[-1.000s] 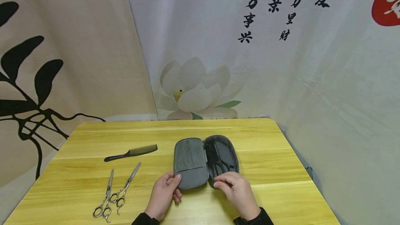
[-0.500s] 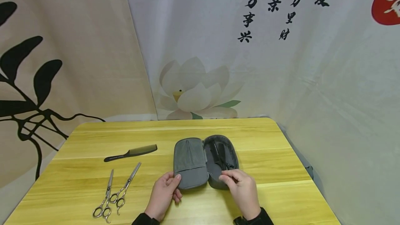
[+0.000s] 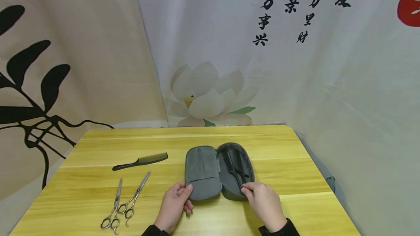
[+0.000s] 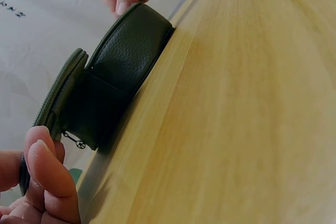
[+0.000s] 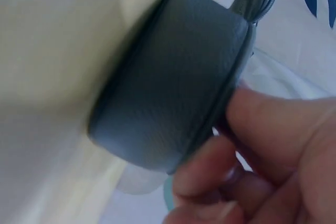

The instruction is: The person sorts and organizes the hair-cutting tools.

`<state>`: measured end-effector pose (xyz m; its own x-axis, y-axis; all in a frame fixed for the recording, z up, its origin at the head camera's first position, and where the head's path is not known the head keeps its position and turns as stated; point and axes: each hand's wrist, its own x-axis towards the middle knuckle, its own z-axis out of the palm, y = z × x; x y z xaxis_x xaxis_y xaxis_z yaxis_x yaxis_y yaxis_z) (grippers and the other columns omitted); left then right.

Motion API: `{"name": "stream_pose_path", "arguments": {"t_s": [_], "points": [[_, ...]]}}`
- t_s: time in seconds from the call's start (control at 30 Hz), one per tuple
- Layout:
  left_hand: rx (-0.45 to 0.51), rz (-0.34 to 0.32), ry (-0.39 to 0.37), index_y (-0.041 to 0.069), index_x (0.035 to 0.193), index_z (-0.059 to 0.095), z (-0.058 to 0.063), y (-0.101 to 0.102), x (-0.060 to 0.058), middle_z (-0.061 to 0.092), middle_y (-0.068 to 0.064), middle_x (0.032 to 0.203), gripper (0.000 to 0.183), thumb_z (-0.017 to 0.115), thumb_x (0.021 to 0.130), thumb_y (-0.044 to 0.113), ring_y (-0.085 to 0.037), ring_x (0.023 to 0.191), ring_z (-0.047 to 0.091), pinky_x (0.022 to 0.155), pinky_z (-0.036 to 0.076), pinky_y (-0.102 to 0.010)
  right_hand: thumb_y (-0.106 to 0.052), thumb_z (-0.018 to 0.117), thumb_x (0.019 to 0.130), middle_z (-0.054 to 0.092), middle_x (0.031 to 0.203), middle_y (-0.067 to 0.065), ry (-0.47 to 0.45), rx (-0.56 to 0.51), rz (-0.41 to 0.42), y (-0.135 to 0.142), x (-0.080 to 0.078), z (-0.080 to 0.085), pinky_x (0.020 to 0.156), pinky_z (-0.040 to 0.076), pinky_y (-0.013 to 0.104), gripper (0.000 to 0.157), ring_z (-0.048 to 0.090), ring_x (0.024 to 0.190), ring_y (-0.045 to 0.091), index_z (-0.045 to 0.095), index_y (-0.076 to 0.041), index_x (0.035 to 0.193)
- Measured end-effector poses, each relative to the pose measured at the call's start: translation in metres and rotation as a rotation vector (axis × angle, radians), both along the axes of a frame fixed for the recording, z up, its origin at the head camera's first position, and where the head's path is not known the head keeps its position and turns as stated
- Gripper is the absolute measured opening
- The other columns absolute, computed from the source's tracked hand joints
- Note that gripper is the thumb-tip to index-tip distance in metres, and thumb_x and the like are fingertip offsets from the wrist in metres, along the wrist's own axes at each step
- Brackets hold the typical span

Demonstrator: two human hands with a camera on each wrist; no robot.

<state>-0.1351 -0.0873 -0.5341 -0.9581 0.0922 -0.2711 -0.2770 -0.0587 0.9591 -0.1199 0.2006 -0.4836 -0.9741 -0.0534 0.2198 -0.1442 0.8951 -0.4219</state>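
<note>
A grey zip case (image 3: 204, 188) lies spread on the table, its flat pocketed lid to the left and its deeper half to the right. My left hand (image 3: 174, 205) pinches the lid's near left corner, thumb on top and fingers below. Inside the deeper half lie a slim black comb (image 3: 230, 165) and another dark narrow item (image 3: 241, 165). My right hand (image 3: 264, 201) is at the near rim, thumb and forefinger pinching the end of the comb's handle. In the right wrist view the case's wall (image 5: 173, 77) hides the held part.
Left of the case, a black-handled comb (image 3: 141, 161) lies on the wooden table (image 3: 295, 170). Nearer are two pairs of silver hairdressing scissors, one (image 3: 113, 207) beside the other (image 3: 135, 197). A printed curtain (image 3: 210, 46) hangs behind the table's far edge.
My right hand has shifted right along the near rim of the case, and the black comb inside has swung to a slant, its handle end moving right. The left hand keeps its hold.
</note>
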Motion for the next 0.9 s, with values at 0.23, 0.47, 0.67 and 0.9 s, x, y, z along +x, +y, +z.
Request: {"name": "stream_pose_path", "arguments": {"t_s": [0.23,0.47,0.67,0.9], "points": [[-0.003,-0.009,0.009,-0.011,0.151,0.043,0.0,0.0,-0.001,0.067,-0.004,0.08,0.06,0.062,0.11,0.029,-0.015,0.06,0.063,0.053,0.058,-0.03,-0.02,0.09,0.084,0.078,0.083,-0.009,-0.085,0.081,0.066,0.01,-0.017,0.015,0.061,0.056,0.033,0.008,0.071,0.072,0.012,0.083,-0.024,0.086],[0.003,-0.011,-0.004,-0.011,0.154,0.04,-0.004,0.0,0.0,0.068,-0.005,0.079,0.064,0.062,0.111,0.03,-0.016,0.059,0.064,0.053,0.058,-0.031,-0.026,0.096,0.078,0.072,0.076,-0.011,-0.174,0.111,0.064,0.009,-0.029,0.019,0.057,0.051,0.034,0.019,0.062,0.065,0.009,0.077,-0.025,0.074],[0.003,-0.01,-0.008,-0.011,0.153,0.041,-0.007,0.0,-0.001,0.068,-0.004,0.079,0.062,0.062,0.111,0.029,-0.016,0.059,0.064,0.053,0.058,-0.032,-0.027,0.096,0.078,0.072,0.073,-0.012,-0.133,0.155,0.055,0.008,-0.031,0.012,0.053,0.049,0.034,0.021,0.062,0.063,0.01,0.077,-0.028,0.069],[0.005,-0.013,0.003,-0.011,0.151,0.044,-0.005,0.0,-0.001,0.067,-0.004,0.079,0.061,0.063,0.11,0.03,-0.016,0.059,0.064,0.053,0.058,-0.031,-0.022,0.096,0.077,0.075,0.072,-0.008,-0.083,0.167,0.013,0.003,-0.032,0.002,0.052,0.051,0.038,0.016,0.069,0.065,0.016,0.081,-0.027,0.071]]}}
